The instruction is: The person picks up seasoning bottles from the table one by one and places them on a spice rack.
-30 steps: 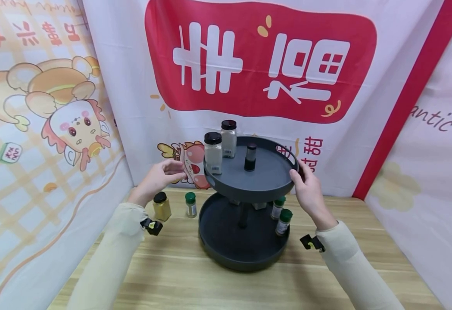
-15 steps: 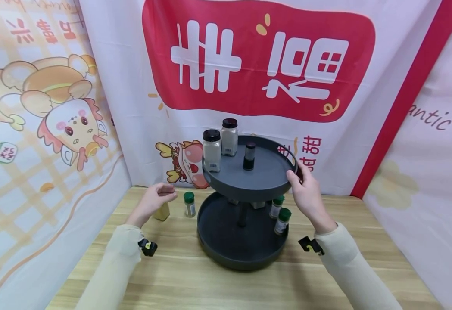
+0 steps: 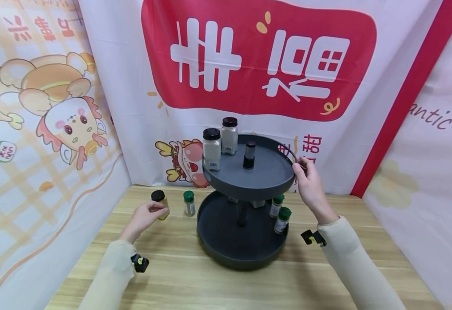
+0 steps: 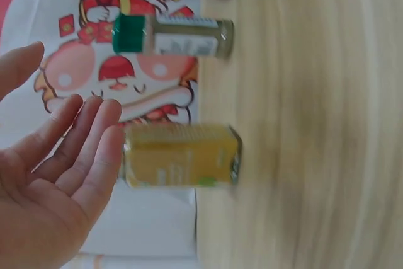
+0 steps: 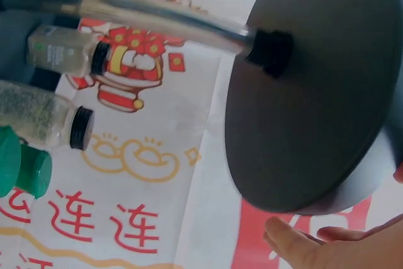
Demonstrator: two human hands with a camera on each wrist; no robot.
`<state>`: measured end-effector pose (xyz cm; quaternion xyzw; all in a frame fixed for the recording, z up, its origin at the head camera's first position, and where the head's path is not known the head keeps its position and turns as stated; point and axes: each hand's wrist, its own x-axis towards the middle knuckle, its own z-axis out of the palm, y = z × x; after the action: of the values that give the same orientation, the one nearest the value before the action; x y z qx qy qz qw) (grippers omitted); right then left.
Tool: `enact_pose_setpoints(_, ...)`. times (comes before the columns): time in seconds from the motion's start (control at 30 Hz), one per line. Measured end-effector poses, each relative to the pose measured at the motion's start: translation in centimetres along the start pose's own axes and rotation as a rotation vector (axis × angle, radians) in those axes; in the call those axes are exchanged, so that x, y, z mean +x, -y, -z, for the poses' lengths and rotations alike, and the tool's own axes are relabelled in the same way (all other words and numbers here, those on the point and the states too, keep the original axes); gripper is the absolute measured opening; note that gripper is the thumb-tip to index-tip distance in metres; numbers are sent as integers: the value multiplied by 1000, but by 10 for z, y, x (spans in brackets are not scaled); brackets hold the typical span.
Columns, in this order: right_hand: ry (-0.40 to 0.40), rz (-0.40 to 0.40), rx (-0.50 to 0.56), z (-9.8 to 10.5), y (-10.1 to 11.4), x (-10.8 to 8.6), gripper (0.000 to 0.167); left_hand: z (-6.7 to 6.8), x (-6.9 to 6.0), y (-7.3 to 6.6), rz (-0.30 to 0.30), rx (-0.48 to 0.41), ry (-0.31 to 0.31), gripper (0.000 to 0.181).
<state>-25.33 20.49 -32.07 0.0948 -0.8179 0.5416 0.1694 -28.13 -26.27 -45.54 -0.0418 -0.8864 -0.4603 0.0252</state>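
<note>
A dark grey two-tier turntable rack (image 3: 245, 258) stands on the table. My right hand (image 3: 311, 185) is at the right rim of its upper tray (image 3: 266, 172), fingers loosely extended; in the right wrist view the fingers (image 5: 296, 244) lie just off the tray's edge. My left hand (image 3: 144, 217) is beside a black-capped jar of yellow spice (image 3: 163, 202), partly covering it. In the left wrist view its fingers (image 4: 94, 168) are relaxed, near the jar's top end, holding nothing. A green-capped spice bottle (image 3: 189, 204) stands right of that jar.
Two black-capped jars of white contents (image 3: 212, 150) stand on the upper tray, left of the centre post (image 3: 249, 156). Below, the lower tray (image 3: 226, 232) holds green-capped bottles (image 3: 282, 220) at right and black-capped jars (image 5: 38, 114) further back. Printed cloth (image 3: 117, 86) encloses the table.
My left hand has come down and left, from beside the upper tray to the yellow spice jar. The right hand has eased slightly outward from the tray rim. The rack stays put.
</note>
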Motion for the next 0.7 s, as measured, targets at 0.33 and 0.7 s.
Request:
enact_pose_setpoints(0.33,62,-40,75,4,-10,23,67,13,-3,18,75,197,-58,45)
enact_pose_setpoints(0.7,141,-28,218,7,-13,40,64,14,6,28,240,210,24,98)
